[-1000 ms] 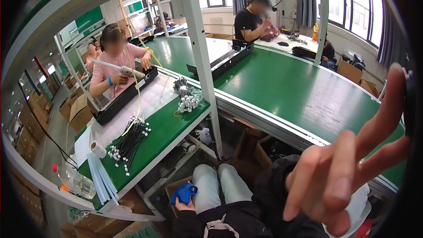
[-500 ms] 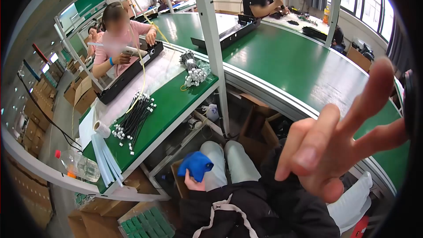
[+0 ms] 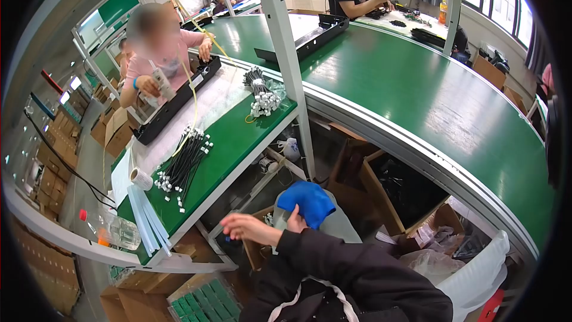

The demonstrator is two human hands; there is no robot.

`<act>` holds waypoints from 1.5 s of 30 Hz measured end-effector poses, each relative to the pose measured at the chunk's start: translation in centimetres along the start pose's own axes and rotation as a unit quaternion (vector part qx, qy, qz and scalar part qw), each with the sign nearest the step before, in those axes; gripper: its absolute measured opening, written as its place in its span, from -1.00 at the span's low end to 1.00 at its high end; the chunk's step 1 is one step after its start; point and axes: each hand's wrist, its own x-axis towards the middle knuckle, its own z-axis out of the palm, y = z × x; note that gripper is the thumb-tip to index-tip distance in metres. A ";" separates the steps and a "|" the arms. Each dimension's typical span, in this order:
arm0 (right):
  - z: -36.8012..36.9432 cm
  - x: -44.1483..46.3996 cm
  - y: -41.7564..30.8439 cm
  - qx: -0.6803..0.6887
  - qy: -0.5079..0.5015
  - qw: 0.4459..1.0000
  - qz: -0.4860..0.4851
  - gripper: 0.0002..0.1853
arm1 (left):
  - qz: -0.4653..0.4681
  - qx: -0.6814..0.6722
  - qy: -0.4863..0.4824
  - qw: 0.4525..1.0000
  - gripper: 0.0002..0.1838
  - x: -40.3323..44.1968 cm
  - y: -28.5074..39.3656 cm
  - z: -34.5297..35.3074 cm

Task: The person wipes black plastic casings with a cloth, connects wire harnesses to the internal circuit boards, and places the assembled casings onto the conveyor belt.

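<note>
A bunched blue cloth (image 3: 307, 201) lies over my lap, and the fingers of my left hand (image 3: 296, 220) are closed on its lower edge. My right arm crosses in front of my body in a black sleeve (image 3: 351, 256). Beyond the cuff, my right hand (image 3: 250, 228) reaches left, its fingers stretched out and slightly blurred, with nothing visible in them. Under that hand stands a small cardboard box (image 3: 255, 255), partly hidden, with small white pieces (image 3: 269, 219) showing near its far side.
Black cables with white connectors (image 3: 182, 164) lie on the green bench (image 3: 223, 170) at left. A co-worker in pink (image 3: 170, 48) handles a long black housing (image 3: 179, 102). A metal post (image 3: 286, 59) rises ahead. A green conveyor (image 3: 381, 83) curves right above open cartons (image 3: 381, 191).
My right hand has swung from high on the right, close to the camera, down across my body to the left. The blue cloth has shifted right. The co-worker's handheld tool has tilted upright.
</note>
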 end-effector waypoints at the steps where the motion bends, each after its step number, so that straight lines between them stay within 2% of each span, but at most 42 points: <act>1: -2.8 0.7 3.7 0.137 -0.020 0.988 0.061 -0.73 | 0.082 0.036 0.064 0.994 -0.48 -0.1 -0.9 1.6; 2: -6.0 1.6 7.7 0.213 0.044 0.965 0.146 -0.71 | 0.075 0.026 0.086 0.993 -0.51 -0.5 -1.1 1.0; 3: -8.4 1.8 9.6 0.221 0.118 0.955 0.159 -0.71 | 0.032 0.010 0.079 0.996 -0.52 -0.3 -1.1 -1.0; 5: -9.8 2.4 9.3 0.223 0.251 0.938 0.085 -0.73 | -0.052 -0.023 0.064 0.996 -0.54 1.8 -1.0 -8.4; 7: -10.6 2.2 9.1 0.204 0.203 0.958 0.017 -0.73 | -0.128 -0.065 -0.007 0.990 -0.53 2.0 -0.8 -9.1; 8: -11.0 2.0 8.9 0.192 0.180 0.965 -0.017 -0.74 | -0.160 -0.089 -0.072 0.980 -0.52 2.1 -0.6 -9.0; 10: -11.3 1.6 9.4 0.198 0.246 0.948 0.049 -0.75 | -0.118 -0.093 -0.067 0.986 -0.50 1.7 -0.7 -6.4; 11: -11.5 1.5 9.7 0.202 0.278 0.936 0.083 -0.76 | -0.043 -0.073 0.006 0.996 -0.50 1.2 -1.4 -4.9; 12: -11.6 1.4 9.7 0.203 0.279 0.936 0.069 -0.77 | 0.031 -0.053 0.080 0.995 -0.50 1.1 -1.9 -4.2; 15: -11.4 1.3 9.6 0.202 0.290 0.935 0.037 -0.79 | 0.051 -0.068 0.139 0.987 -0.49 1.3 -2.1 -4.1; 27: -11.1 1.3 9.3 0.203 0.303 0.931 0.014 -0.90 | 0.043 -0.065 0.095 0.992 -0.42 -0.4 -1.4 0.0; 37: -10.8 1.2 8.9 0.190 0.310 0.931 0.031 -0.88 | 0.051 -0.076 0.123 0.988 -0.48 0.2 -1.7 -1.8; 45: -11.3 1.3 9.4 0.177 0.306 0.934 0.038 -0.90 | 0.068 -0.080 0.141 0.984 -0.49 0.0 -1.8 -0.5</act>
